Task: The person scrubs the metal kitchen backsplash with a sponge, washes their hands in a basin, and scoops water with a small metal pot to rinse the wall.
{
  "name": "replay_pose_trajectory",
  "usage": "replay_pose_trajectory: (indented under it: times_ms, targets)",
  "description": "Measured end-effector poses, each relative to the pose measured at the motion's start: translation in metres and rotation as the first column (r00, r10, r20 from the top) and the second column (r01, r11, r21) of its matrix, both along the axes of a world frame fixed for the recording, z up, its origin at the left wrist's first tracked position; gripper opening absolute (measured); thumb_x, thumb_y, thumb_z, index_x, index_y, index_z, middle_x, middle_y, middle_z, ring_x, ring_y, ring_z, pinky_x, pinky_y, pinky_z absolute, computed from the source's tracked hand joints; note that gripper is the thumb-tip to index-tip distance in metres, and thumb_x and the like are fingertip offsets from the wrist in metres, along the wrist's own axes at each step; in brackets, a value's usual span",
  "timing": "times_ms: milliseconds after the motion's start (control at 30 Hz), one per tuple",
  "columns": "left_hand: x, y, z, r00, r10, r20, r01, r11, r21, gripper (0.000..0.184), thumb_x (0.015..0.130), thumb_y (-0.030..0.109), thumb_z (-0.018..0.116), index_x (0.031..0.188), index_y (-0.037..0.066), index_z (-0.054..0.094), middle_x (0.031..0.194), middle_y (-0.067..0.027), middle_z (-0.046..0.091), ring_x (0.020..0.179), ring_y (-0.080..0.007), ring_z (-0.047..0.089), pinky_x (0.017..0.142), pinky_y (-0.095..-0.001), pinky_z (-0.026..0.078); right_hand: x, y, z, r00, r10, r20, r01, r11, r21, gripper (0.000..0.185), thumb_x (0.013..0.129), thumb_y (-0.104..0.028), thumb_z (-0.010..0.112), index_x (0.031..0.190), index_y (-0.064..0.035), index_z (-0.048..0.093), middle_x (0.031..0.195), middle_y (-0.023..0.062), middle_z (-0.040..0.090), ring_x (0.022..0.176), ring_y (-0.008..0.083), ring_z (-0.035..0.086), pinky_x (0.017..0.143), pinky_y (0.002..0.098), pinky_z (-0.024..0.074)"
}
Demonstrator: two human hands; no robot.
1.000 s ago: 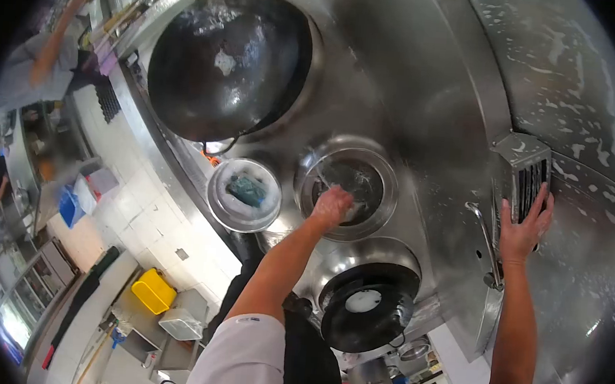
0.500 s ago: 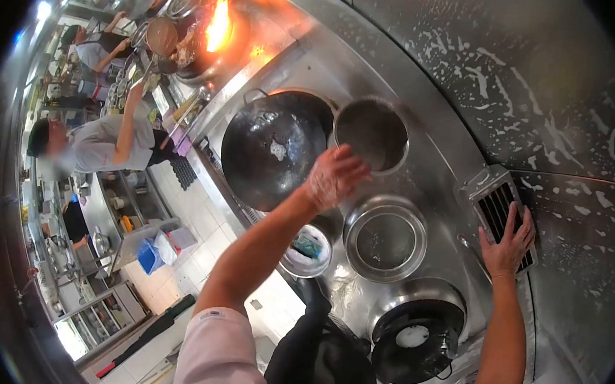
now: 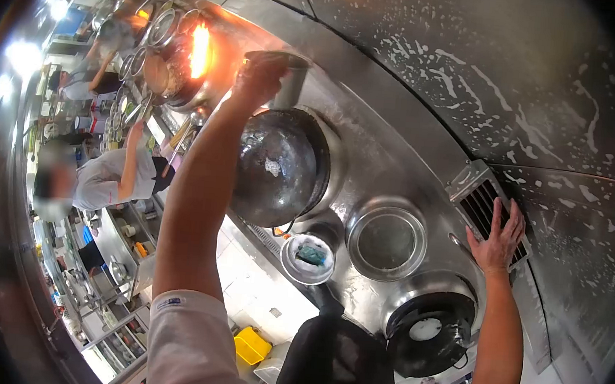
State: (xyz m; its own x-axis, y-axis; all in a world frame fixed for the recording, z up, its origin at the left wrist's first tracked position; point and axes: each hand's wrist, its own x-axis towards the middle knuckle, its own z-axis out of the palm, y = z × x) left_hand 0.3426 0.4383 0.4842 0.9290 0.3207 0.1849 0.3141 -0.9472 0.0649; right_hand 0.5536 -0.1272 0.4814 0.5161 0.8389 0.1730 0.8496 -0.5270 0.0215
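My left hand [image 3: 261,80] reaches far forward with its fingers closed on the rim of a deep metal pot [image 3: 292,90], beyond the large black wok [image 3: 281,165]. A small white patch lies in that wok. My right hand [image 3: 497,236], fingers spread, rests at a slotted metal vent [image 3: 482,198] on the splashback. Between my arms stand a round steel basin [image 3: 386,240] and a small pot [image 3: 307,258] with white suds and a green-blue pad. Closer to me is a second black wok [image 3: 429,339] with a round whitish spot inside.
Soap foam streaks the steel wall [image 3: 475,75] on the right. Flames [image 3: 200,51] rise from a burner at the far end. A co-worker [image 3: 110,176] stands on the left by the stoves, and another person works farther back. A yellow bin [image 3: 252,346] is on the floor.
The deep metal pot has moved away and to the left with my left hand, from beside the wok to beyond it. My right hand stays at the vent.
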Motion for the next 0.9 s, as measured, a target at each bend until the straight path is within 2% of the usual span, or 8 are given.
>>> replay_pose_trajectory:
  times_ms: [100, 167, 367, 567, 633, 767, 833, 900]
  targets:
    - [0.009, 0.016, 0.008, 0.981, 0.192, 0.019, -0.189, 0.976, -0.109, 0.010, 0.080, 0.009, 0.064, 0.088, 0.013, 0.068, 0.089, -0.0097, 0.070, 0.088, -0.0299, 0.067, 0.080, -0.0438, 0.053, 0.003, -0.002, -0.001, 1.000, 0.016, 0.012, -0.016, 1.000, 0.002, 0.097, 0.074, -0.044, 0.077, 0.154, -0.0165, 0.030, 0.149, 0.0230, 0.030, 0.130, 0.0433, 0.037, 0.107, 0.0598, 0.0310]
    - [0.010, 0.036, 0.010, 0.977, 0.213, -0.020, -0.213, 0.959, -0.186, 0.012, 0.081, 0.009, 0.061, 0.090, 0.010, 0.069, 0.086, -0.0118, 0.069, 0.091, -0.0312, 0.067, 0.081, -0.0454, 0.052, 0.003, -0.003, -0.002, 0.999, 0.009, -0.035, -0.009, 1.000, 0.015, 0.107, 0.066, -0.044, 0.083, 0.155, -0.0205, 0.027, 0.150, 0.0215, 0.028, 0.133, 0.0438, 0.034, 0.107, 0.0613, 0.0304]
    - [0.017, 0.070, 0.006, 0.961, 0.270, -0.062, -0.271, 0.962, -0.016, 0.014, 0.086, 0.010, 0.057, 0.093, 0.009, 0.069, 0.090, -0.0150, 0.069, 0.088, -0.0312, 0.065, 0.083, -0.0436, 0.050, 0.002, -0.003, 0.000, 0.998, -0.014, -0.063, 0.015, 1.000, 0.011, 0.104, 0.066, -0.042, 0.083, 0.153, -0.0216, 0.031, 0.150, 0.0218, 0.029, 0.132, 0.0431, 0.035, 0.107, 0.0605, 0.0309]
    - [0.027, 0.037, 0.016, 0.953, 0.173, -0.248, -0.150, 0.983, 0.109, 0.019, 0.080, 0.011, 0.060, 0.097, 0.013, 0.069, 0.095, -0.0098, 0.069, 0.098, -0.0312, 0.064, 0.089, -0.0451, 0.048, 0.002, -0.002, 0.000, 0.998, -0.008, -0.056, 0.010, 1.000, 0.029, 0.105, 0.067, -0.042, 0.083, 0.154, -0.0225, 0.029, 0.149, 0.0219, 0.029, 0.132, 0.0427, 0.035, 0.107, 0.0599, 0.0311]
    - [0.029, 0.021, 0.018, 0.992, -0.122, -0.018, 0.122, 0.992, 0.026, 0.022, 0.081, 0.014, 0.061, 0.101, 0.015, 0.071, 0.092, -0.0077, 0.070, 0.097, -0.0302, 0.064, 0.091, -0.0445, 0.047, 0.003, -0.002, -0.001, 0.999, -0.008, -0.035, 0.009, 0.999, 0.037, 0.105, 0.067, -0.043, 0.083, 0.154, -0.0223, 0.029, 0.149, 0.0218, 0.030, 0.132, 0.0424, 0.036, 0.108, 0.0594, 0.0316]
    - [0.054, -0.051, 0.056, 0.932, -0.191, -0.307, 0.209, 0.977, 0.027, 0.015, 0.085, 0.018, 0.067, 0.099, 0.018, 0.074, 0.094, -0.0065, 0.070, 0.097, -0.0272, 0.064, 0.091, -0.0409, 0.048, 0.001, -0.003, 0.000, 0.999, -0.020, -0.031, 0.020, 1.000, 0.010, 0.105, 0.067, -0.044, 0.083, 0.154, -0.0220, 0.029, 0.148, 0.0215, 0.030, 0.132, 0.0417, 0.036, 0.108, 0.0588, 0.0322]
    - [0.066, -0.070, 0.057, 0.838, -0.433, -0.332, 0.462, 0.887, 0.010, 0.010, 0.085, 0.021, 0.068, 0.092, 0.020, 0.074, 0.092, -0.0035, 0.068, 0.099, -0.0246, 0.063, 0.090, -0.0402, 0.048, 0.001, -0.002, -0.001, 0.999, -0.030, -0.012, 0.030, 1.000, -0.006, 0.107, 0.066, -0.044, 0.084, 0.154, -0.0216, 0.028, 0.148, 0.0212, 0.030, 0.132, 0.0409, 0.036, 0.108, 0.0583, 0.0326]
    - [0.076, -0.101, 0.059, 0.821, -0.397, -0.411, 0.441, 0.897, 0.014, 0.004, 0.080, 0.019, 0.069, 0.083, 0.019, 0.072, 0.092, -0.0012, 0.067, 0.098, -0.0225, 0.062, 0.090, -0.0378, 0.049, 0.001, -0.003, -0.002, 1.000, -0.024, -0.008, 0.024, 1.000, -0.001, 0.107, 0.066, -0.044, 0.084, 0.154, -0.0215, 0.028, 0.148, 0.0210, 0.030, 0.132, 0.0406, 0.036, 0.108, 0.0582, 0.0326]
